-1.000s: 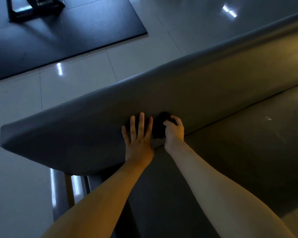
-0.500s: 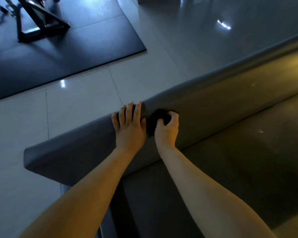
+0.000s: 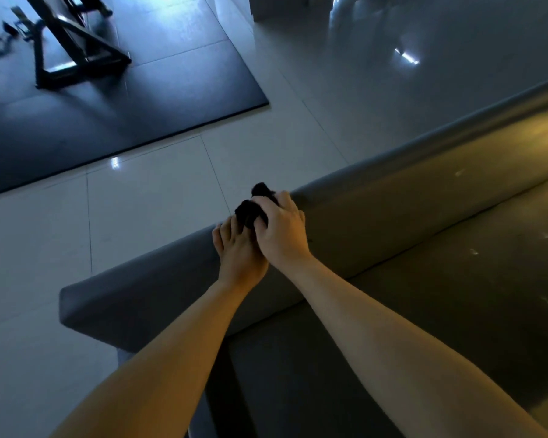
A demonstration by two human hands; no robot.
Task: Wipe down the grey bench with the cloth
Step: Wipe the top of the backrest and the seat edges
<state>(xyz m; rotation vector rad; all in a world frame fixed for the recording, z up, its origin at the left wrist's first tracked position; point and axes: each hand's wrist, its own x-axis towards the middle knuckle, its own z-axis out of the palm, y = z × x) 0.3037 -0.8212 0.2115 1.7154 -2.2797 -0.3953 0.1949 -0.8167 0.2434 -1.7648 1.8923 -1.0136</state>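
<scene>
Cloth: the dark cloth [image 3: 256,206] sits bunched on the rounded top edge of the desk's raised grey pad, near that pad's left end. We judge it soft, light and limp; it will crumple instead of holding any shape.

Where to hold: we would keep it gathered in the palm with a wad left proud underneath, so fabric and not skin meets the pad.

Right hand: our right hand [image 3: 280,235] lies over the cloth, its fingers [image 3: 285,200] curled and clamped on the bundle, pressing it against the ridge.

Left hand: our left hand [image 3: 238,251] lies just beside and partly under the right one, on the pad's slope. Its fingers [image 3: 227,227] reach toward the cloth's lower edge; we cannot tell whether they grip the fabric or only rest against it.

Desk: the grey desk [image 3: 424,216] looks smooth and padded, so the cloth should slide easily under light pressure. Pale specks show on the lower surface, well right of the cloth.

Surroundings: beyond the cloth lies a glossy tiled floor [image 3: 152,210], then a dark mat [image 3: 124,121] carrying a black metal frame [image 3: 76,52].
</scene>
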